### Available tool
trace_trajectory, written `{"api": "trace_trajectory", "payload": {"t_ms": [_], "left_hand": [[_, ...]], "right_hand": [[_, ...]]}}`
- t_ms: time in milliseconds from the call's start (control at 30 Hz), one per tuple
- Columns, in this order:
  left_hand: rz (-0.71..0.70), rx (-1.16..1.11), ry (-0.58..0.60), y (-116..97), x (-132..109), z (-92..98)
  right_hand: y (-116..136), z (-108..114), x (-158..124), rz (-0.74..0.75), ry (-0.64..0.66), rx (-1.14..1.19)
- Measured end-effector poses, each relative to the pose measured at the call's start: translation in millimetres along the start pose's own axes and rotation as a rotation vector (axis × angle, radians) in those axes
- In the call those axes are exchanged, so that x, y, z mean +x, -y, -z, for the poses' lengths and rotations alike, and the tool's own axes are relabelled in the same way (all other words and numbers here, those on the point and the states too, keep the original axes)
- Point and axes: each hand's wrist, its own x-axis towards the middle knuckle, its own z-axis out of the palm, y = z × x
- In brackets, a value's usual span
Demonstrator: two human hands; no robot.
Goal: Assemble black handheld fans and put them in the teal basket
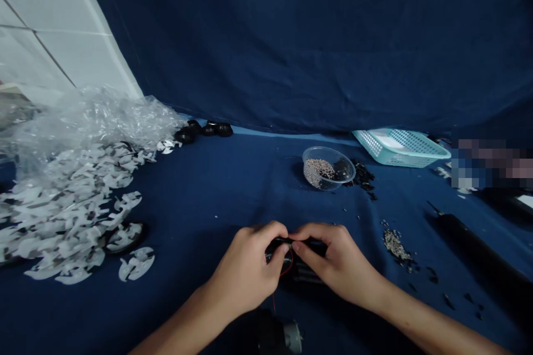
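At the front middle of the table, my left hand (247,266) and my right hand (339,263) meet fingertip to fingertip. Both are closed in a pinch on a small black part (285,241), mostly covered by the fingers. A thin red wire (287,270) curves down from it between the hands. Under my right hand lies a dark ribbed piece (307,274), largely in shadow. Nearer to me is a dark object with a grey cylindrical end (293,337), cut off by the lower edge of the view.
White flat cutouts (79,211) pile up on the left beside transparent plastic bags (104,116). A bowl (350,169) holds tiny metal pieces; loose ones (395,244) lie nearer. A turquoise basket (412,158) and a black screwdriver-like tool (478,255) are right.
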Motion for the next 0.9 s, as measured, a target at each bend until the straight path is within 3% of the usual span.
{"api": "trace_trajectory", "payload": {"t_ms": [500, 900], "left_hand": [[0.071, -0.080, 0.028, 0, 2, -2.5], [0.082, -0.098, 0.044, -1, -2, -0.4]], "right_hand": [[-6, -11, 0, 0.095, -0.051, -0.068], [-6, -15, -6, 0.084, -0.037, -0.091]]}}
